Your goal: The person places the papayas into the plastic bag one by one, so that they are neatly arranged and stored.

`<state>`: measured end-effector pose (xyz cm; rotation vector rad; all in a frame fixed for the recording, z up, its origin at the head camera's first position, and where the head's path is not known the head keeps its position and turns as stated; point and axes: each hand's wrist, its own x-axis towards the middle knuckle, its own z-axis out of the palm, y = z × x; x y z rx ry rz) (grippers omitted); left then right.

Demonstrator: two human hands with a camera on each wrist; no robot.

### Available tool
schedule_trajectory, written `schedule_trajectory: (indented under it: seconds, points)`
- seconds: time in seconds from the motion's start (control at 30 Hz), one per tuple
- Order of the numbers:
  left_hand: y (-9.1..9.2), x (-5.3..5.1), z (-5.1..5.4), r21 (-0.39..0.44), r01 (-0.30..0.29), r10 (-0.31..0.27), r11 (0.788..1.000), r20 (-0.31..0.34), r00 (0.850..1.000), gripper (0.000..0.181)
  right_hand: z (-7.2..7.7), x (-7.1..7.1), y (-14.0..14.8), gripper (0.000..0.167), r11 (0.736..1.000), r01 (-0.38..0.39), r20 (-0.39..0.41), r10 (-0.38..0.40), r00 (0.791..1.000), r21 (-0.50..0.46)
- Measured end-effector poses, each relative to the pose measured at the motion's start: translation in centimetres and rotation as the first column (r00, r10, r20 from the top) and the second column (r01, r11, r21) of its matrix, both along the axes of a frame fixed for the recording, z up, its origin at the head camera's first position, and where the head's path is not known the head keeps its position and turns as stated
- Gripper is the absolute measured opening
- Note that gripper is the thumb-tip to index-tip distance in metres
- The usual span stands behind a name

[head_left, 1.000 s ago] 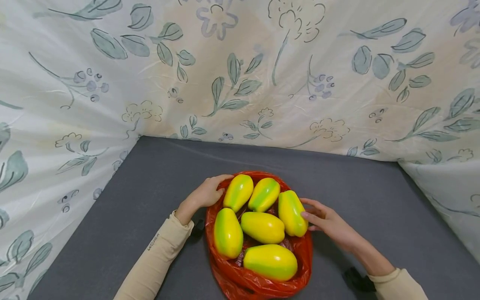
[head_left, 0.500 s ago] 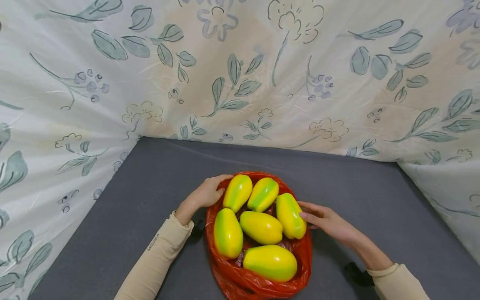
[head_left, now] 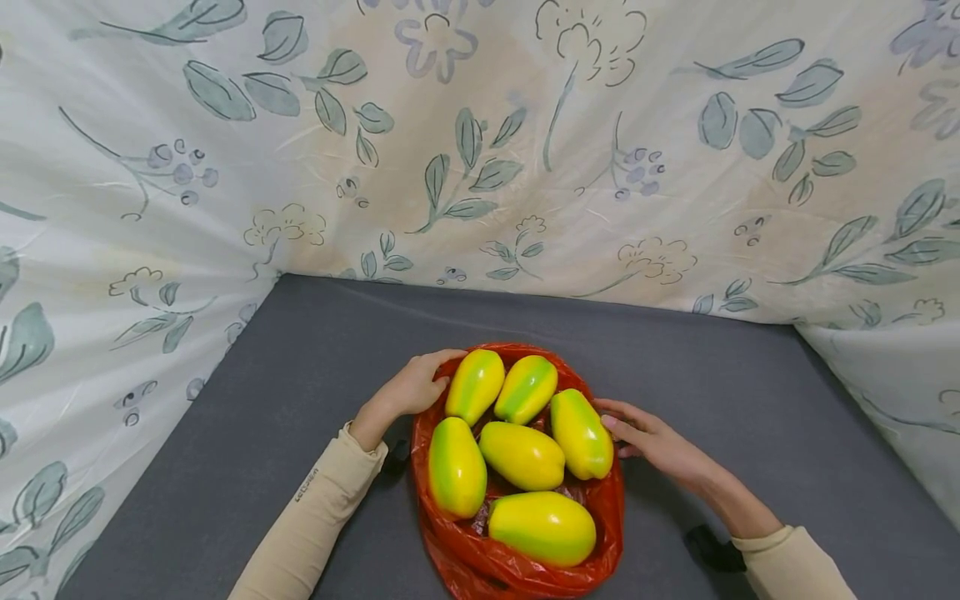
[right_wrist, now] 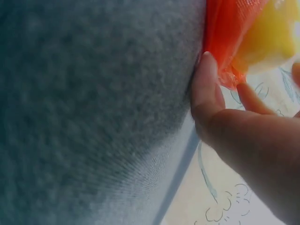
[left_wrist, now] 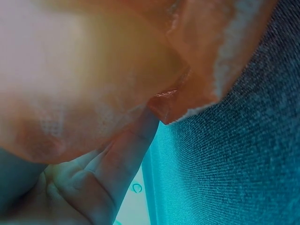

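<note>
Several yellow-green papayas [head_left: 523,456] lie in an opened red plastic bag [head_left: 450,546], its rim spread around them. On the bag's far left side rests my left hand [head_left: 408,387]; in the left wrist view its fingers [left_wrist: 124,159] extend along the outside of the plastic. My right hand [head_left: 660,442] is at the bag's right side, beside the rightmost papaya [head_left: 582,435]. Its thumb is close to that fruit; contact is unclear. In the right wrist view, fingertips [right_wrist: 206,65] of the right hand meet the red plastic, low near the cloth.
Dark grey cloth [head_left: 337,333] covers the flat surface under the bag. Floral curtains [head_left: 480,150] hang behind and at both sides. Dark wrist straps [head_left: 716,550] show by the beige sleeves [head_left: 315,508].
The rightmost papaya has shifted slightly left and toward the wearer. My right hand moved a little left with it, and its thumb has lifted slightly. My left hand is still.
</note>
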<state>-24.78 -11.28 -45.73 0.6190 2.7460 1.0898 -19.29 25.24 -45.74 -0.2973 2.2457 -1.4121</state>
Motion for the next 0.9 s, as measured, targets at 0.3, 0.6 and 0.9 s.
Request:
schedule_trajectory:
  seconds: [0.3,0.6,0.9]
  points:
    - [0.05,0.07,0.09,0.002,0.005,-0.005,1.0,-0.006,1.0,0.048,-0.51,-0.12,-0.24,0.048,0.997,0.058,-0.167,-0.048,0.985,0.056]
    - [0.0,0.03,0.09,0.002,0.009,-0.009,1.0,-0.006,1.0,0.048,-0.44,-0.04,-0.37,0.03,0.982,0.096,-0.204,-0.062,0.977,0.164]
    - [-0.04,0.1,0.16,-0.008,-0.002,0.002,1.0,0.007,1.0,0.048,-0.36,-0.12,-0.57,0.03,0.971,0.104,-0.237,-0.051,0.97,0.216]
